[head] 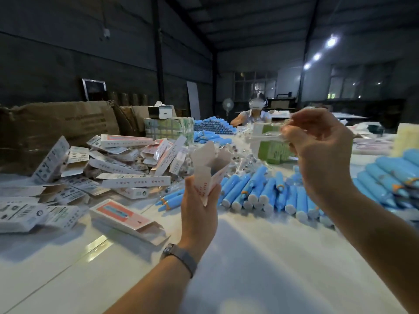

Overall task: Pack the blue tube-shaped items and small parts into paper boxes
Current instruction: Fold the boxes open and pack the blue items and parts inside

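Observation:
My left hand (199,209) grips a white paper box (209,168) upright above the table, its top flaps spread open. My right hand (319,150) is raised to the right of it and pinches a small clear part (266,137) that points left, above and to the right of the box mouth. Blue tubes (267,193) with white caps lie in a heap on the white table just behind my hands. More blue tubes (390,177) are piled at the right edge.
A big pile of printed paper boxes (113,168) covers the table's left side, one open box (127,218) lying nearest. Brown cartons (56,128) stand behind. A green box (272,146) and small bagged parts (244,162) sit mid-table. Another person (254,112) works at the far end.

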### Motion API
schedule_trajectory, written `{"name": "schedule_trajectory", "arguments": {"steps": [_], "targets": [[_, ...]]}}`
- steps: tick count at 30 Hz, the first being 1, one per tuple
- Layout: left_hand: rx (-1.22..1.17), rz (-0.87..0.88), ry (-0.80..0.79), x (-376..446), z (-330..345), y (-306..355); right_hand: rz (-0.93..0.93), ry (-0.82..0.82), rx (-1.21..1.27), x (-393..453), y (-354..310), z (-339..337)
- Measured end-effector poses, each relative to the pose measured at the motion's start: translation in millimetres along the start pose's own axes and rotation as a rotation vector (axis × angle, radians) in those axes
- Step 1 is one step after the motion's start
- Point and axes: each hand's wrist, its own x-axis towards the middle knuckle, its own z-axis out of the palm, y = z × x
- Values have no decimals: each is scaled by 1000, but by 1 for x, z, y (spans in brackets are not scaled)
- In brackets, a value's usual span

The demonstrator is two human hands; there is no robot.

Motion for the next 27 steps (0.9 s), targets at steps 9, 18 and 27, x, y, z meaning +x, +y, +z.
{"name": "schedule_trajectory", "arguments": {"steps": [9,18,27], "targets": [[-11,17,-67,-13,7,15,-245,-367,-359,-21,-19,0],[62,44,-165,-20,10,24,-416,-465,-492,-24,-6,0],[0,20,-223,-30,19,32,-593,-663,-733,-28,3,-29]]}}
